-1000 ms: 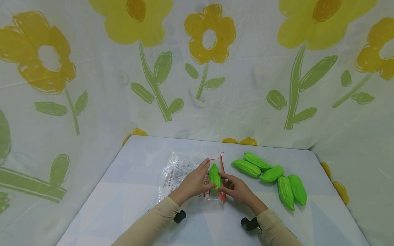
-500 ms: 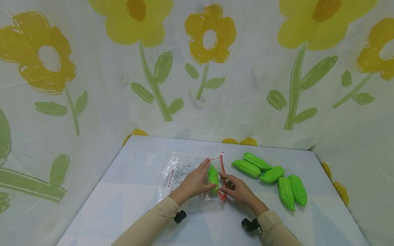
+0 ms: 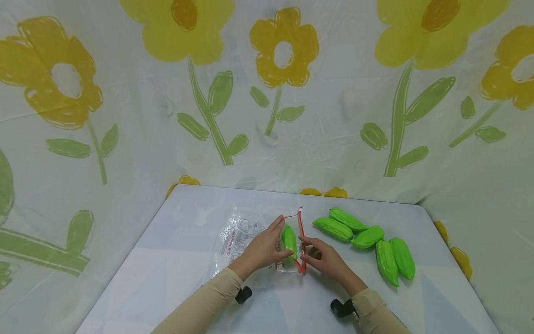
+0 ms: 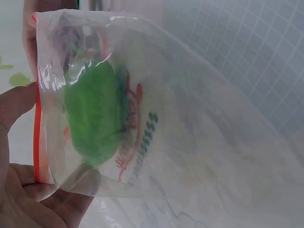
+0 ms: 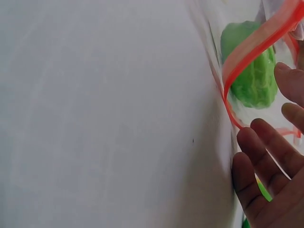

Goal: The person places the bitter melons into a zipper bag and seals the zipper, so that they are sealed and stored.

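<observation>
A clear plastic zip bag point(image 3: 246, 234) with a red-edged mouth and red print lies on the table, its mouth spread open toward the right. Inside, close to the mouth, is a bright green ridged bitter melon point(image 3: 289, 241), which shows through the plastic in the left wrist view point(image 4: 95, 114). My left hand point(image 3: 263, 248) holds the bag at its mouth, with some fingers behind the plastic. At the red edge, my right hand point(image 3: 323, 260) has loosely bent fingers and holds no melon. In the right wrist view, its fingertips point(image 5: 249, 137) are by the red rim, apart from the melon.
Several more green bitter melons point(image 3: 385, 262) lie on the white table point(image 3: 167, 269) to the right of my right hand. A flower-printed curtain point(image 3: 333, 116) hangs behind the table and along its sides. Black wrist cameras point(image 3: 342, 307) sit near both sleeves.
The bitter melon has slid a little left, deeper into the bag. My right hand has let go of it and drawn back slightly to the right. The left hand stays in place.
</observation>
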A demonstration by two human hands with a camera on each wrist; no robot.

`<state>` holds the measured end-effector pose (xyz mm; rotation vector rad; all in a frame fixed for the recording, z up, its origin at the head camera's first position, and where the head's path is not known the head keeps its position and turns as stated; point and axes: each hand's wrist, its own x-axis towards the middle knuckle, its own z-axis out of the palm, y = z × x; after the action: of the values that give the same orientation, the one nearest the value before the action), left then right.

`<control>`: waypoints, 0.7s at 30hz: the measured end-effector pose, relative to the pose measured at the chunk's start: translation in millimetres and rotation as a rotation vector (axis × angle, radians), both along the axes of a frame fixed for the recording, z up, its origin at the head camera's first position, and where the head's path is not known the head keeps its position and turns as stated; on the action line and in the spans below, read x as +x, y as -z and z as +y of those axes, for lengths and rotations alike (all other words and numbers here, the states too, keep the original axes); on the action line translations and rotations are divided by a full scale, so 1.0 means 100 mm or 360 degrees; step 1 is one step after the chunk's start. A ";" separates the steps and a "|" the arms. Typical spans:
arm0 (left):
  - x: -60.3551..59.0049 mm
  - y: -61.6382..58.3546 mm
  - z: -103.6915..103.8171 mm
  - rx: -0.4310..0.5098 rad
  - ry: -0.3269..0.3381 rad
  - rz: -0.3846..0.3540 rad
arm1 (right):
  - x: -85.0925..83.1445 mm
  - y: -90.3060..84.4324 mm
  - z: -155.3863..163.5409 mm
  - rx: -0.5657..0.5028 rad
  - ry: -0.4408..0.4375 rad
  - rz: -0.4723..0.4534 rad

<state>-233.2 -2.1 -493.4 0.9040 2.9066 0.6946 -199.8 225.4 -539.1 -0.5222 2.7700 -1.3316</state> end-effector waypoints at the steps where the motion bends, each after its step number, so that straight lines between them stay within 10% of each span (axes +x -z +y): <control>1: 0.00 0.00 0.00 0.0002 0.0000 -0.0002 | 0.01 0.00 0.00 -0.0001 0.0007 -0.0003; 21: 0.00 0.00 0.00 -0.0002 0.0004 -0.0001 | 0.10 0.02 0.17 0.0045 0.0102 0.0057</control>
<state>-233.3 -2.3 -493.5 0.9069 2.9049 0.6922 -189.6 242.3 -541.3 -0.4645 2.8533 -1.3062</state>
